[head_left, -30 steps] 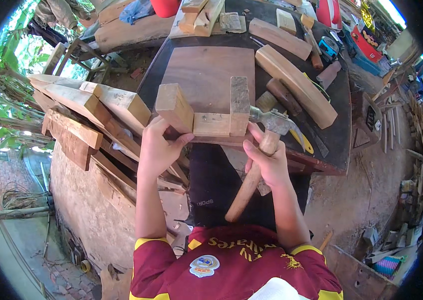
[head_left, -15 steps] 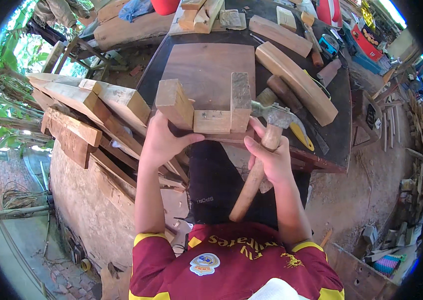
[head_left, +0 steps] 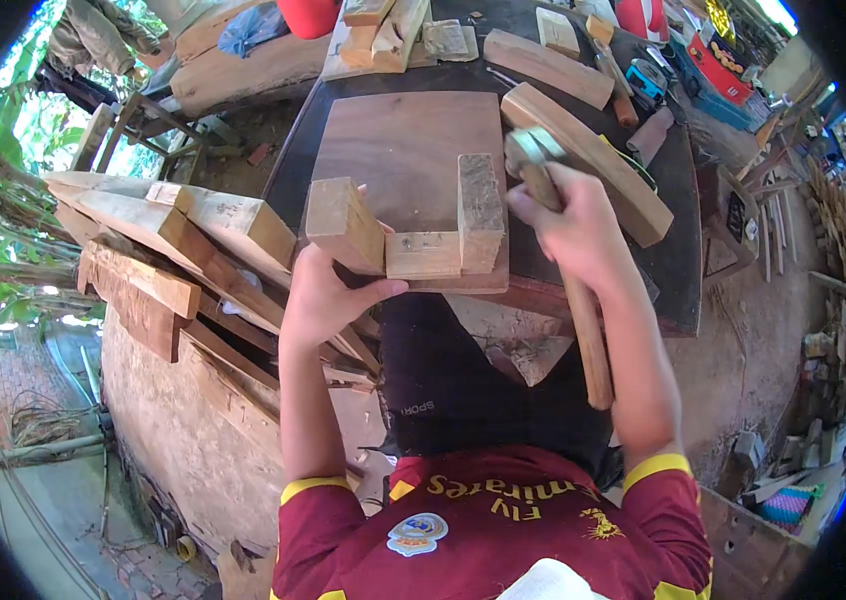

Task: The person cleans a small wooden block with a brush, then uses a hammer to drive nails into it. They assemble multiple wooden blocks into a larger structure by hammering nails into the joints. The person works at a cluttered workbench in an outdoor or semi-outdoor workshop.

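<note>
A U-shaped wooden assembly, made of a left block [head_left: 343, 225], a right block [head_left: 481, 205] and a low crosspiece [head_left: 423, 255] between them, rests at the near edge of a flat brown board [head_left: 408, 140]. My left hand [head_left: 318, 305] is closed round the left block, its thumb lying along the near edge below the crosspiece and its other fingers partly hidden behind the wood. To the right of the assembly, my right hand [head_left: 581, 222] grips a hammer [head_left: 586, 335] by its wooden handle. The hammer's metal head, slightly blurred, is raised beyond the right block, apart from it.
The board lies on a dark table [head_left: 673, 240]. On its right are a thick curved beam [head_left: 603, 175], a blue tape measure [head_left: 646, 82] and a wooden-handled tool [head_left: 624, 103]. Long timbers [head_left: 223, 215] lean at my left. Wood pieces and a blue plastic bag [head_left: 251, 30] lie farther back.
My right hand has left the right block, moved up and right, and taken the hammer with it, swinging the head upward. My left hand stays on the left block.
</note>
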A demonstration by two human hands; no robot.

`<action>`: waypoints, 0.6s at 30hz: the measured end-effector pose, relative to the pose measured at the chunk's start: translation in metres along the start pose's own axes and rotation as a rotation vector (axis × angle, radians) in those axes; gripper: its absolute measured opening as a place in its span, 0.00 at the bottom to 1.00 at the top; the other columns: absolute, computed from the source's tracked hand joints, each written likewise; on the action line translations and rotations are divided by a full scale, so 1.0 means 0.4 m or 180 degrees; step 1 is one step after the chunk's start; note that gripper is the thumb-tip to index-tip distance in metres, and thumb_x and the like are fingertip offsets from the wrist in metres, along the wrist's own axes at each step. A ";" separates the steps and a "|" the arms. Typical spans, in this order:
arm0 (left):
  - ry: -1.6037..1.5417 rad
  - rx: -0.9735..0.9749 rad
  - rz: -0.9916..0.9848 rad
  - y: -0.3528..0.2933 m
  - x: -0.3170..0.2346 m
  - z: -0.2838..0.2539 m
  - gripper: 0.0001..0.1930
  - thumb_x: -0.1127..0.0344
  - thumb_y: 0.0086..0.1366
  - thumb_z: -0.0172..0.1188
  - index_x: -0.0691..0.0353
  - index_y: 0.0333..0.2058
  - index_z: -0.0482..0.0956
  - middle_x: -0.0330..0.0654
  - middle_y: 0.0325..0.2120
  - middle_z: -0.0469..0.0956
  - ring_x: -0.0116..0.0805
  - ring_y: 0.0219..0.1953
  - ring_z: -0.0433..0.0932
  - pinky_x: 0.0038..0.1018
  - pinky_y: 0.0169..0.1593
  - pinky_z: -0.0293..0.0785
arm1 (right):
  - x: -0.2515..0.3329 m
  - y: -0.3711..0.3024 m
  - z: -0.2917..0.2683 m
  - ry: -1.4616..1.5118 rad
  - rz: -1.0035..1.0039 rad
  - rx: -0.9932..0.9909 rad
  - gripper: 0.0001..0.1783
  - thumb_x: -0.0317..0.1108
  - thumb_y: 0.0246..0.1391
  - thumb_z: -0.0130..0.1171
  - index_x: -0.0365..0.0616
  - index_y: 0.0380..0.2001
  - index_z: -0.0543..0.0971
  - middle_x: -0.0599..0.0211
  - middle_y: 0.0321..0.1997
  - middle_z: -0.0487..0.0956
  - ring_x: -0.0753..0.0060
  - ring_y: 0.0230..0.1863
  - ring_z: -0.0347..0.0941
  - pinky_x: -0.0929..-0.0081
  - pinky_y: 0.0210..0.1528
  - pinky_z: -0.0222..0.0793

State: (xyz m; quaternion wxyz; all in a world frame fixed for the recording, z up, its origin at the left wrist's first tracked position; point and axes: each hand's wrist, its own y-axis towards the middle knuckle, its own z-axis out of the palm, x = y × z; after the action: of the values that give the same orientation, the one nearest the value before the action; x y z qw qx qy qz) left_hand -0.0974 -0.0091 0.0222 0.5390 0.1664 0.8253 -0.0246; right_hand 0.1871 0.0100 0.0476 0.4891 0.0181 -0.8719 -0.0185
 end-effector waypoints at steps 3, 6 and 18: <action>-0.0030 0.0010 -0.0033 -0.003 -0.001 0.000 0.53 0.75 0.40 0.78 0.69 0.66 0.57 0.40 0.42 0.78 0.30 0.46 0.75 0.29 0.55 0.70 | 0.024 0.077 0.013 0.0104 0.0234 0.0189 0.16 0.39 0.53 0.64 0.36 0.25 0.74 0.61 0.18 0.71 0.72 0.22 0.67 0.67 0.29 0.65; 0.0078 0.0025 -0.0109 0.000 -0.016 -0.001 0.53 0.74 0.40 0.79 0.69 0.65 0.58 0.40 0.42 0.78 0.30 0.45 0.76 0.29 0.54 0.71 | 0.012 0.177 0.039 -0.0128 -0.0142 0.0092 0.17 0.40 0.50 0.66 0.36 0.24 0.75 0.60 0.18 0.74 0.70 0.22 0.72 0.67 0.30 0.68; 0.0099 0.0054 -0.0102 -0.002 -0.008 -0.002 0.50 0.75 0.41 0.78 0.69 0.64 0.60 0.42 0.44 0.77 0.31 0.46 0.75 0.29 0.54 0.72 | 0.030 0.268 0.047 -0.0295 -0.0128 0.0155 0.15 0.37 0.49 0.69 0.33 0.30 0.80 0.68 0.21 0.78 0.80 0.20 0.75 0.76 0.26 0.72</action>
State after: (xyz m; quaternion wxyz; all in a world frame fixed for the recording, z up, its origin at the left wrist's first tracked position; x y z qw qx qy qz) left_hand -0.0973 -0.0106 0.0254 0.5242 0.1580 0.8360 -0.0376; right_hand 0.1633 0.1167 0.0534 0.4470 0.0466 -0.8933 -0.0079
